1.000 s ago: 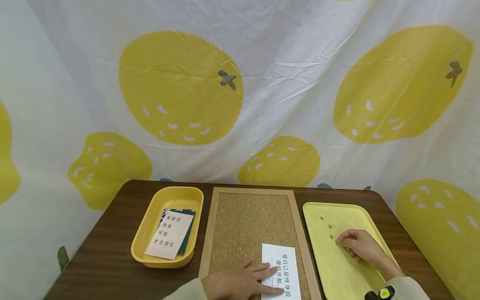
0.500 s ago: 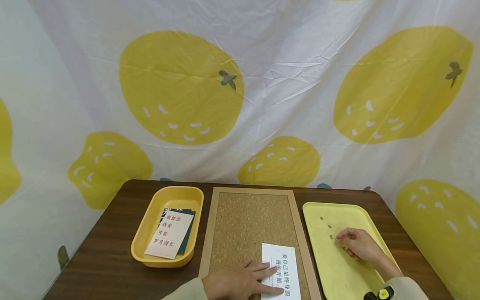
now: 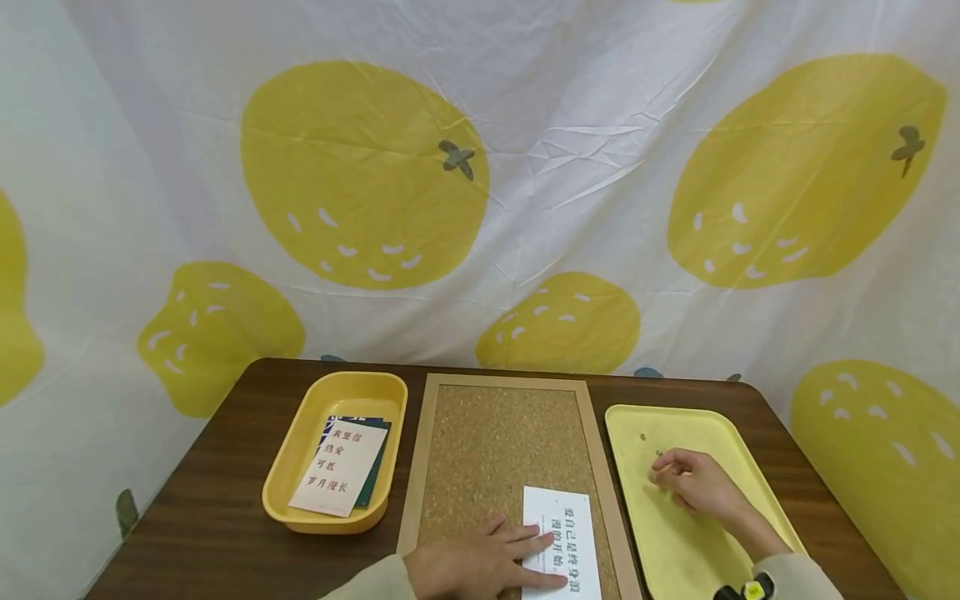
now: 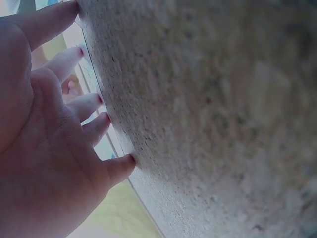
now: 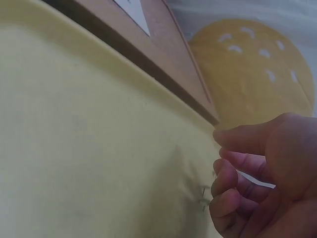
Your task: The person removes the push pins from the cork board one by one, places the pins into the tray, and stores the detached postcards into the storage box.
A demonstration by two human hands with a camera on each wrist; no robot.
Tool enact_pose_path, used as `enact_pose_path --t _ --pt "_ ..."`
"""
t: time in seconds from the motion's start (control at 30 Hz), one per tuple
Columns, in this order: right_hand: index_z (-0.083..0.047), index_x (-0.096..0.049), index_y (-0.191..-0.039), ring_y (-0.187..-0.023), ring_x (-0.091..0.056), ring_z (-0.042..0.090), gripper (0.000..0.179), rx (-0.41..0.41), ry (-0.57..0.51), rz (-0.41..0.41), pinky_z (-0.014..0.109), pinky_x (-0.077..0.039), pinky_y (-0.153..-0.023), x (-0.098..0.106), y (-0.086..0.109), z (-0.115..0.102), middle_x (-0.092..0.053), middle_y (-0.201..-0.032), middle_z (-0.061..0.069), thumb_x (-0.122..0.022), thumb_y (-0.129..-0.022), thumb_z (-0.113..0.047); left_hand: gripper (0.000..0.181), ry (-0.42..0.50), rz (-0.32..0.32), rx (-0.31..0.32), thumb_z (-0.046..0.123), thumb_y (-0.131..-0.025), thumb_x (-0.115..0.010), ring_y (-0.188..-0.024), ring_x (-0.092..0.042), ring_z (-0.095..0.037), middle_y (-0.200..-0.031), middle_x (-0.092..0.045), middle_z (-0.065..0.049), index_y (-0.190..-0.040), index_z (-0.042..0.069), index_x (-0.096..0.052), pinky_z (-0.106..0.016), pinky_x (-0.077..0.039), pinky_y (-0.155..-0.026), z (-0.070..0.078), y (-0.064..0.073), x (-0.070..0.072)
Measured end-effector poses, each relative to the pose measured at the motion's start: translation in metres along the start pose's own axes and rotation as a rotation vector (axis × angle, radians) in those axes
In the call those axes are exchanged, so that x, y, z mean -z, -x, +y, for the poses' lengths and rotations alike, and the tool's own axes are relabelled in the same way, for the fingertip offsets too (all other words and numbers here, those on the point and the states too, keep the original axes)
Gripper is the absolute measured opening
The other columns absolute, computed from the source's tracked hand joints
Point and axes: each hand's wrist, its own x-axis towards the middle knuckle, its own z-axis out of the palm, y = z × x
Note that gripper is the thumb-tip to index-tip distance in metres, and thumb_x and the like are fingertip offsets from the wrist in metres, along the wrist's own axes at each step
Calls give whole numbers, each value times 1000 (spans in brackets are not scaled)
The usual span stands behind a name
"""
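My left hand (image 3: 468, 560) lies with spread, straight fingers on a white card (image 3: 546, 505) with dark printed characters. The card sits at the near right of a wood-framed cork board (image 3: 495, 450). In the left wrist view the fingertips press down at the board's surface. My right hand (image 3: 701, 485) is low over the yellow tray (image 3: 720, 433), thumb and index finger close together, the other fingers curled. Small metallic pins (image 5: 204, 188) stand by its fingertips in the right wrist view. I cannot tell whether a pin is between thumb and index finger.
On the left, a deep yellow-orange basin (image 3: 360, 390) holds several cards, a pale one with red characters (image 3: 339, 467) on top. One small pin (image 3: 642, 437) lies farther back on the tray. A lemon-patterned curtain (image 3: 525, 208) hangs behind the dark wooden table (image 3: 187, 500).
My right hand has moved a little left over the tray, and the nearest pin seen earlier is now covered by it in the head view. The left hand and the card have stayed put.
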Motion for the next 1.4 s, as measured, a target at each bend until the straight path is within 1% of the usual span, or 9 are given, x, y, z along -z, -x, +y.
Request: enact_pose_path --t 0.1,0.2,0.33,0.5,0.67,0.77,0.9,1.17,1.4 --pt "2 -65 -103 -46 -41 6 20 15 7 -8 20 -36 -41 -6 -1 -6 -58 -76 7 -69 -91 -14 65 -9 -4 5 44 -97 -55 -152 -6 -5 -166 -6 16 -152 53 -21 -39 -12 -124 2 1 3" --pt "3 -64 -104 -45 -39 5 22 41 -9 -56 19 -34 -41 -10 -3 -11 -58 -76 7 -69 -92 -15 64 19 -12 8 44 -97 -55 -152 -4 -5 -165 -6 17 -151 54 -22 -40 -10 -124 1 0 2" --pt "5 -64 -106 -46 -40 5 24 87 -41 -108 18 -34 -41 -14 -4 -17 -57 -76 9 -68 -93 -15 64 59 -9 -5 42 -99 -54 -152 0 -4 -165 -3 19 -150 56 -20 -41 -7 -125 -8 -7 -10" --pt "8 -63 -106 -47 -41 5 23 111 -73 -141 17 -36 -42 -19 -6 -21 -57 -76 10 -66 -94 -11 65 38 9 -30 47 -99 -51 -150 4 -2 -163 4 23 -147 62 -11 -42 -6 -125 -20 -16 -23" --pt "8 -63 -106 -48 -43 6 22 143 -75 -166 19 -39 -42 -26 -6 -25 -58 -77 11 -65 -94 -11 65 50 -9 -26 44 -98 -53 -152 0 -6 -165 -1 18 -151 56 -17 -42 -9 -125 -13 -11 -13" --pt "8 -64 -106 -50 -46 7 22 163 -72 -184 23 -42 -43 -31 -6 -29 -59 -77 12 -64 -95 -10 64 28 -9 -16 41 -99 -54 -153 -4 -8 -166 -6 14 -153 51 -22 -42 -12 -124 -4 -4 -3" --pt "8 -65 -110 -53 -49 9 23 165 -83 -209 25 -46 -45 -39 -7 -33 -59 -79 12 -65 -95 -10 61 -2 -1 -12 40 -99 -52 -152 -7 -8 -166 -10 13 -153 50 -24 -41 -14 -124 3 2 4" --pt "4 -67 -109 -51 -50 9 22 191 -84 -257 24 -46 -44 -53 -7 -39 -62 -77 12 -66 -93 -11 60 28 -7 -14 39 -101 -50 -152 -5 -7 -166 -7 14 -153 51 -22 -42 -12 -124 -2 -2 0" --pt "2 -68 -113 -49 -48 9 26 183 -69 -312 21 -43 -43 -62 -9 -37 -56 -68 5 -68 -93 -14 58 23 6 -28 36 -103 -47 -152 -4 -7 -166 -6 14 -153 50 -22 -43 -13 -124 -3 -3 -3"
